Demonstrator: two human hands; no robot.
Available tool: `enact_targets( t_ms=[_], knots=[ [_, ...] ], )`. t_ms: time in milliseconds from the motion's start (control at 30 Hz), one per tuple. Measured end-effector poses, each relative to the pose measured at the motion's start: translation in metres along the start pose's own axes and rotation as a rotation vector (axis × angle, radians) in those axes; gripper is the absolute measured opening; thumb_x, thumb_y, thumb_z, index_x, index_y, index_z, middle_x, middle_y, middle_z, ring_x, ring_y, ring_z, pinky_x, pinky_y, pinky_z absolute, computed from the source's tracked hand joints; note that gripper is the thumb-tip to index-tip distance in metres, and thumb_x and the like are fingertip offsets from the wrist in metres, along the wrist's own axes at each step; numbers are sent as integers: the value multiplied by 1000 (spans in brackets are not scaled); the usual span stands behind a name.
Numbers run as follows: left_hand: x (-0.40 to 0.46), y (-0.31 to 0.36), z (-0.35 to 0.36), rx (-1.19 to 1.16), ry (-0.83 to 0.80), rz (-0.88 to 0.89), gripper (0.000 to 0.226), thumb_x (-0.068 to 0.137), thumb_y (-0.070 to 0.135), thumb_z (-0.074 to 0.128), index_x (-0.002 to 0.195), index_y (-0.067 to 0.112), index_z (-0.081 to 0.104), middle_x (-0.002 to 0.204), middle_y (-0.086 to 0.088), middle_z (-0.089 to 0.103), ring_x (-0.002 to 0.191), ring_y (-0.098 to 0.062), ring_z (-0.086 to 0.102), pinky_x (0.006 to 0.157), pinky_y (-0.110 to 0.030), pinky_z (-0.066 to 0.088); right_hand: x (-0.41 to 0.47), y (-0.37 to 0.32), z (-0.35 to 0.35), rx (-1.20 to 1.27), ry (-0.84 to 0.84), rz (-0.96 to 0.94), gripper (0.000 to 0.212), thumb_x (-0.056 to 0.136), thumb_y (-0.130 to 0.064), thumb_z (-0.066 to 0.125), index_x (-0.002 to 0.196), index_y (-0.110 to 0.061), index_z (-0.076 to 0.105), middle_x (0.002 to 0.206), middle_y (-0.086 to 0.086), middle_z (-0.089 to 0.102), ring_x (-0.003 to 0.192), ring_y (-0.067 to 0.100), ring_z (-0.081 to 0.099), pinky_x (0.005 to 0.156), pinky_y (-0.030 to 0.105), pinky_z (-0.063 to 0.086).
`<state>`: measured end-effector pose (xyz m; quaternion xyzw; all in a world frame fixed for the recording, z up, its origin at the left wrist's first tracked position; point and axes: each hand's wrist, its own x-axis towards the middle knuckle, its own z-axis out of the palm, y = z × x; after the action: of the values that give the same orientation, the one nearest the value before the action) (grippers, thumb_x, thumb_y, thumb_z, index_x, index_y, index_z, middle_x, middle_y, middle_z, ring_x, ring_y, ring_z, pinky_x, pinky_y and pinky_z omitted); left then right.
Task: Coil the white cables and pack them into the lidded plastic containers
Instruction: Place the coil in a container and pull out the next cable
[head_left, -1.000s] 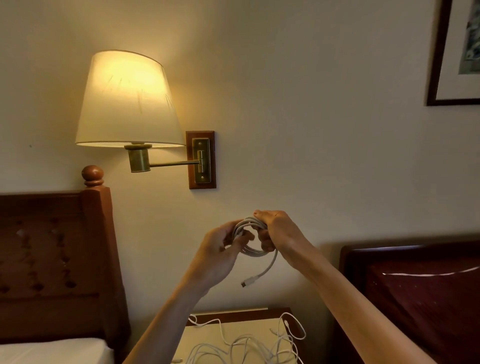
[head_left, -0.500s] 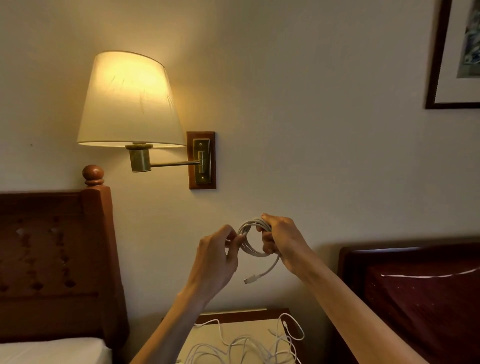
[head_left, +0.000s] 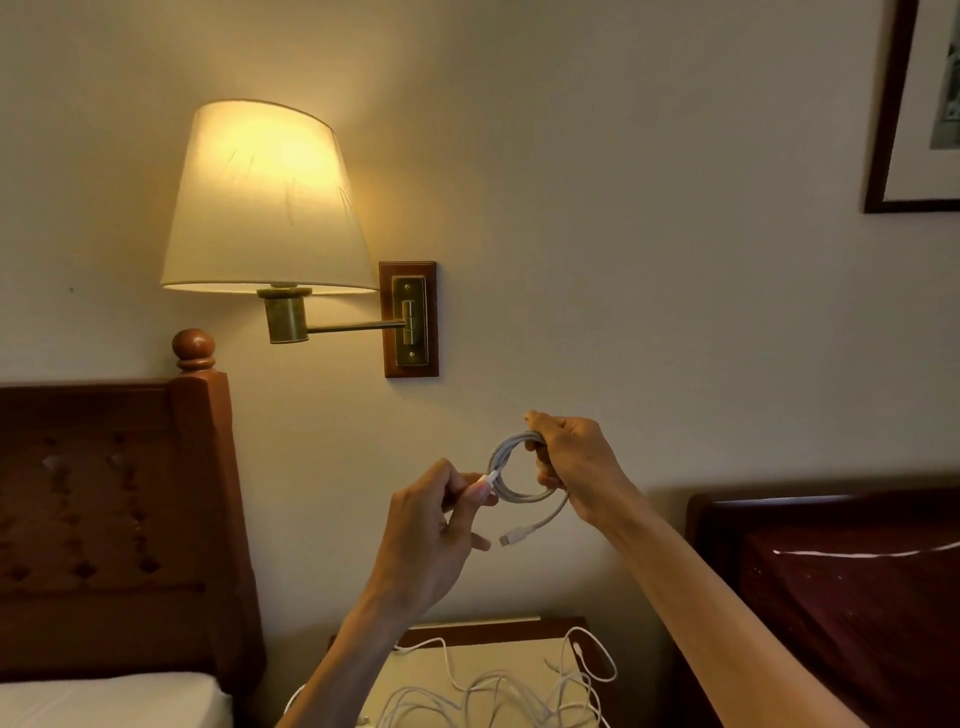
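The person's right hand (head_left: 571, 467) is gripping a small round coil of thin white cable (head_left: 511, 475), its fingers curled round the top right of the loops, so the coil is hanging to the left of and below that hand, held up in the air in front of the cream wall (head_left: 649, 260). The left hand (head_left: 431, 540) is sitting lower and to the left of the coil, pinching a white plug end (head_left: 485, 480) between thumb and fingertips right at the coil's left edge, touching the loops. A loose tail of the same cable is dropping from the coil's lower right and ending in a second white connector (head_left: 517, 535), which is dangling free between the two hands. Well below both hands, a loose tangle of more white cables (head_left: 498, 691) is lying on the pale top of a wooden nightstand (head_left: 498, 631). A lit wall lamp with a cream shade (head_left: 260, 197) is glowing up to the left, above a dark carved wooden headboard (head_left: 104, 519).
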<state>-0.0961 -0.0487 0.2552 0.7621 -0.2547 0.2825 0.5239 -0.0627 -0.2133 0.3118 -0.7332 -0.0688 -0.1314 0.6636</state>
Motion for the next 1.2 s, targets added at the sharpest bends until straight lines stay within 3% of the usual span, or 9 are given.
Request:
enact_targets(
  t_ms=[100, 267, 400, 467, 567, 667, 833, 967, 1200],
  knots=[
    [6, -14, -11, 17, -9, -95, 17, 89, 29, 60, 86, 14, 56, 94, 6, 70, 87, -7, 67, 59, -35, 59, -3, 4, 4, -14, -88, -52, 44, 102, -30, 45, 63, -12, 55, 47, -5, 43, 41, 8, 38, 45, 20, 38],
    [13, -19, -16, 122, -200, -60, 36, 97, 11, 52, 129, 26, 47, 119, 16, 57, 111, 5, 51, 83, -11, 47, -8, 9, 13, -75, -134, -149, 42, 102, -30, 47, 65, -13, 57, 48, -7, 46, 42, 9, 39, 45, 21, 38],
    [19, -3, -12, -80, -287, -188, 15, 91, -2, 45, 95, 3, 59, 81, 1, 56, 74, -1, 52, 70, -20, 42, -8, 13, 18, -126, -156, -197, 44, 101, -32, 50, 66, -8, 61, 47, -6, 46, 43, 11, 40, 45, 23, 38],
    [21, 5, -12, -202, -293, -305, 13, 84, 20, 48, 81, 8, 53, 78, -2, 49, 77, -9, 47, 71, -22, 38, -8, 14, 21, -153, -148, -231, 42, 100, -32, 51, 66, -9, 59, 50, -3, 47, 44, 13, 41, 45, 25, 39],
    [24, 7, -3, -131, -272, -313, 51, 98, 51, 38, 92, 7, 62, 76, -3, 41, 73, -15, 39, 72, -23, 35, -7, 14, 23, -191, -151, -277, 42, 100, -34, 50, 70, -7, 61, 53, -2, 49, 45, 12, 45, 48, 27, 43],
    [31, 4, 9, -59, -117, -206, 49, 99, 42, 33, 107, 8, 66, 70, 1, 42, 66, -8, 40, 61, -13, 37, -7, 12, 23, -167, -177, -274, 41, 102, -37, 43, 74, -14, 63, 55, -3, 51, 51, 10, 48, 55, 28, 45],
    [32, 3, 13, -146, 52, -173, 39, 103, 32, 34, 83, 17, 64, 64, 1, 40, 55, 1, 42, 53, -9, 39, -18, 21, 8, -242, -125, -334, 27, 102, -27, 43, 98, -14, 66, 84, -1, 69, 78, 13, 67, 77, 26, 58],
    [32, -2, 14, -215, 126, -217, 42, 100, 37, 35, 66, 17, 50, 58, 2, 35, 51, -3, 34, 50, -14, 33, -32, 39, -8, -337, -81, -275, 7, 92, -24, 63, 92, -30, 66, 87, -9, 71, 82, 8, 67, 73, 21, 58],
    [30, -7, 22, -198, 152, -265, 45, 100, 40, 36, 69, 11, 51, 59, 2, 36, 52, -4, 32, 52, -18, 30, -43, 17, -16, 380, -107, 2, 13, 89, -10, 63, 94, -3, 72, 81, 13, 74, 75, 20, 73, 68, 23, 58]
  ],
)
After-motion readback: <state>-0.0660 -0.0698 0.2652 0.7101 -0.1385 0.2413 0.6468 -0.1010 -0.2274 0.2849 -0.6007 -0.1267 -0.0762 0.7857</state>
